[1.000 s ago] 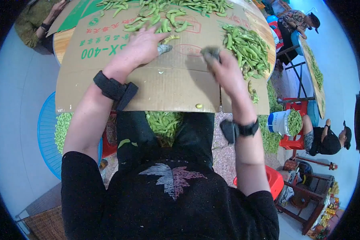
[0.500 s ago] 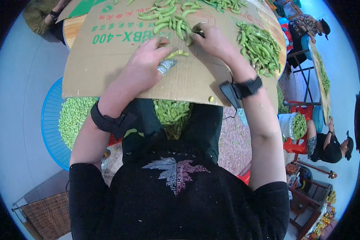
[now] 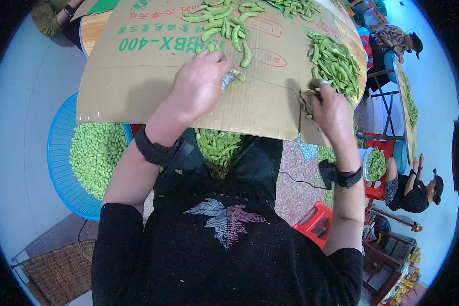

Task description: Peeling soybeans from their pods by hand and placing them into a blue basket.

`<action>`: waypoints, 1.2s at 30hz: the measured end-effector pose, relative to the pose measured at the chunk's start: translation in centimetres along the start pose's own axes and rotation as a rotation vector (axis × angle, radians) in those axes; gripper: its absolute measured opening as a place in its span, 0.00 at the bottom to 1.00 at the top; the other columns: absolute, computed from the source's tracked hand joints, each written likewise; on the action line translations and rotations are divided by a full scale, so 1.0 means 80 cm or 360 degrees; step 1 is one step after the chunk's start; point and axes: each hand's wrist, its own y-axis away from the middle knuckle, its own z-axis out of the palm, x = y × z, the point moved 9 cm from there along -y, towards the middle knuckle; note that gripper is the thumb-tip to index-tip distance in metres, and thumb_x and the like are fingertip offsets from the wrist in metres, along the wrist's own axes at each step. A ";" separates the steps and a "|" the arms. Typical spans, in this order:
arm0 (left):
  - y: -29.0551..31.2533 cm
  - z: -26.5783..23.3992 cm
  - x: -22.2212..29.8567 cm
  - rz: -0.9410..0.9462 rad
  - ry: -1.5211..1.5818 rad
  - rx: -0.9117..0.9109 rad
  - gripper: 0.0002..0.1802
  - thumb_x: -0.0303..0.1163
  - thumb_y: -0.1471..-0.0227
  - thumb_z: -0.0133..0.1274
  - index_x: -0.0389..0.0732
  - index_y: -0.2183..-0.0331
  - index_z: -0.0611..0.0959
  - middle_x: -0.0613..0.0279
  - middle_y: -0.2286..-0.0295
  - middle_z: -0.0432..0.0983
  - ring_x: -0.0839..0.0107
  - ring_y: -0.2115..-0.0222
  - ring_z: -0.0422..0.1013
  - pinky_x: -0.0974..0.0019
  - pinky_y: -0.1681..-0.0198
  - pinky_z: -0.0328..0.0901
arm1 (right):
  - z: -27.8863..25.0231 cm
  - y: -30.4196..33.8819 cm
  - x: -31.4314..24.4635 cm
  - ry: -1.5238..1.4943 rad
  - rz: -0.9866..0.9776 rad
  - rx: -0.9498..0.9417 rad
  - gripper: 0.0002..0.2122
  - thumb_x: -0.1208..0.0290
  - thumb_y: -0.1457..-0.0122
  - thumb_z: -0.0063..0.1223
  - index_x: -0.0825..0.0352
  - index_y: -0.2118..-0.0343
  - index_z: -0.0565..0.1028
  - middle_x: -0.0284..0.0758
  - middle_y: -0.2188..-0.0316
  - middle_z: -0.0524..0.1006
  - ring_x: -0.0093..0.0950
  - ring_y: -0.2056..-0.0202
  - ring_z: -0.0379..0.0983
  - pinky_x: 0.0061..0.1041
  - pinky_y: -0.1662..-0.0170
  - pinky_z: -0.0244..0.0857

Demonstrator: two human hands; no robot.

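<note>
Left hand (image 3: 201,84) is over the cardboard sheet (image 3: 132,89), back up, fingers half curled. Yellowish pod (image 3: 240,76) pokes out just beside a silvery wrap (image 3: 227,81) at the thumb side — gripped or just lying there, can't tell. Loose green pods (image 3: 217,25) are scattered ahead of that hand, nearest ones right at the fingertips, and a single pod (image 3: 246,54) lies ahead and to its right. Right hand (image 3: 336,107) is well apart from the left, at the near edge of the pod heap (image 3: 337,66), fingers drawn together with little gap. Dark bit (image 3: 316,82) at its fingertips, could be a covering or a pod, so can't say what it has hold of; brownish pods (image 3: 307,101) sit just left of those fingers. More pods (image 3: 217,145) in the lap, nearer the body than either hand. Blue basket (image 3: 56,153) of pale beans (image 3: 94,158) is left of and behind the left hand. Handling, my read: pods are very light, bendy, husk tough enough, maybe a bit slick if damp; beans inside would bruise — take a pod near one end, thumb against fingertip, light pinch, no squeezing mid-bulge.
</note>
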 end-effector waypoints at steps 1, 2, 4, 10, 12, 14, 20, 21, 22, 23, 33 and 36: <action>-0.005 0.011 -0.003 -0.0035 -0.0089 -0.0155 0.13 0.19 0.60 0.49 0.38 0.67 0.78 0.53 0.68 0.71 0.55 0.64 0.67 0.60 0.61 0.63 | 0.003 -0.002 -0.019 -0.0222 -0.0030 0.0041 0.09 0.70 0.48 0.49 0.67 0.65 0.69 0.46 0.78 0.73 0.45 0.74 0.72 0.39 0.72 0.66; -0.004 0.010 -0.004 -0.0037 -0.0105 -0.0158 0.13 0.19 0.60 0.49 0.38 0.67 0.78 0.53 0.68 0.71 0.55 0.64 0.67 0.60 0.61 0.63 | 0.005 -0.005 -0.052 -0.0404 -0.0123 0.0050 0.13 0.70 0.49 0.49 0.66 0.60 0.69 0.47 0.79 0.73 0.45 0.74 0.72 0.39 0.72 0.66; 0.002 -0.008 0.009 0.0108 0.0362 0.0071 0.13 0.20 0.60 0.50 0.38 0.67 0.78 0.54 0.70 0.71 0.56 0.66 0.68 0.63 0.63 0.64 | 0.015 -0.010 -0.100 -0.0675 -0.0154 0.0105 0.10 0.70 0.49 0.54 0.68 0.67 0.70 0.46 0.79 0.73 0.40 0.75 0.73 0.33 0.73 0.65; 0.015 -0.010 0.004 -0.0323 0.1075 -0.0214 0.12 0.23 0.56 0.51 0.38 0.64 0.78 0.58 0.70 0.74 0.68 0.68 0.71 0.66 0.66 0.65 | 0.021 -0.013 -0.133 -0.0720 -0.0282 0.0114 0.06 0.73 0.50 0.52 0.70 0.71 0.70 0.45 0.80 0.74 0.40 0.77 0.73 0.34 0.74 0.65; 0.026 0.011 -0.006 -0.0501 0.1824 -0.0114 0.13 0.24 0.55 0.52 0.37 0.62 0.77 0.60 0.69 0.74 0.71 0.68 0.71 0.68 0.65 0.65 | 0.021 -0.009 -0.134 -0.1150 -0.0151 0.0151 0.06 0.73 0.50 0.53 0.70 0.71 0.71 0.42 0.80 0.74 0.32 0.78 0.72 0.29 0.74 0.65; 0.035 0.029 -0.009 -0.0675 0.2578 -0.0005 0.15 0.25 0.53 0.52 0.35 0.60 0.76 0.61 0.68 0.75 0.74 0.67 0.71 0.69 0.65 0.65 | 0.027 -0.006 -0.131 -0.1573 -0.0008 0.0190 0.06 0.73 0.49 0.54 0.70 0.71 0.73 0.39 0.80 0.75 0.25 0.79 0.71 0.24 0.74 0.64; 0.042 0.043 0.006 -0.0818 0.3468 0.0083 0.15 0.24 0.54 0.53 0.34 0.60 0.76 0.60 0.67 0.75 0.74 0.68 0.70 0.72 0.65 0.63 | 0.053 -0.007 -0.130 -0.2147 0.0201 0.0249 0.04 0.73 0.44 0.51 0.68 0.68 0.73 0.21 0.81 0.69 0.09 0.81 0.59 0.11 0.79 0.52; 0.044 0.047 -0.004 -0.0805 0.3327 0.0204 0.14 0.23 0.54 0.52 0.34 0.60 0.76 0.61 0.67 0.75 0.75 0.69 0.70 0.73 0.66 0.63 | 0.058 -0.007 -0.129 -0.2105 0.0194 0.0211 0.06 0.71 0.44 0.51 0.68 0.69 0.74 0.24 0.81 0.70 0.11 0.80 0.61 0.13 0.77 0.55; 0.045 0.046 -0.013 -0.0793 0.3179 0.0328 0.14 0.23 0.53 0.51 0.35 0.61 0.76 0.62 0.68 0.75 0.76 0.70 0.69 0.74 0.68 0.62 | 0.061 -0.009 -0.131 -0.2067 0.0183 0.0168 0.07 0.69 0.44 0.50 0.68 0.70 0.74 0.26 0.82 0.71 0.13 0.79 0.63 0.15 0.76 0.59; 0.046 0.047 -0.015 -0.0797 0.3168 0.0326 0.14 0.23 0.53 0.51 0.35 0.61 0.76 0.62 0.68 0.75 0.76 0.70 0.69 0.74 0.68 0.62 | 0.058 -0.009 -0.130 -0.2078 0.0183 0.0169 0.07 0.69 0.44 0.50 0.68 0.70 0.74 0.26 0.82 0.71 0.13 0.79 0.63 0.15 0.76 0.59; 0.040 0.038 -0.028 -0.0979 0.2668 0.0534 0.07 0.19 0.53 0.49 0.37 0.68 0.77 0.68 0.74 0.73 0.83 0.75 0.65 0.78 0.72 0.58 | 0.084 0.005 -0.164 -0.3183 0.0180 -0.0879 0.11 0.67 0.36 0.30 0.66 0.63 0.68 0.21 0.87 0.56 0.11 0.86 0.47 0.12 0.84 0.42; 0.040 0.031 -0.025 -0.0946 0.2393 0.0508 0.06 0.21 0.53 0.49 0.38 0.68 0.77 0.69 0.75 0.72 0.83 0.75 0.65 0.78 0.71 0.59 | 0.092 0.005 -0.161 -0.3123 0.0235 -0.0908 0.10 0.68 0.37 0.33 0.66 0.63 0.68 0.21 0.87 0.57 0.11 0.86 0.47 0.11 0.85 0.41</action>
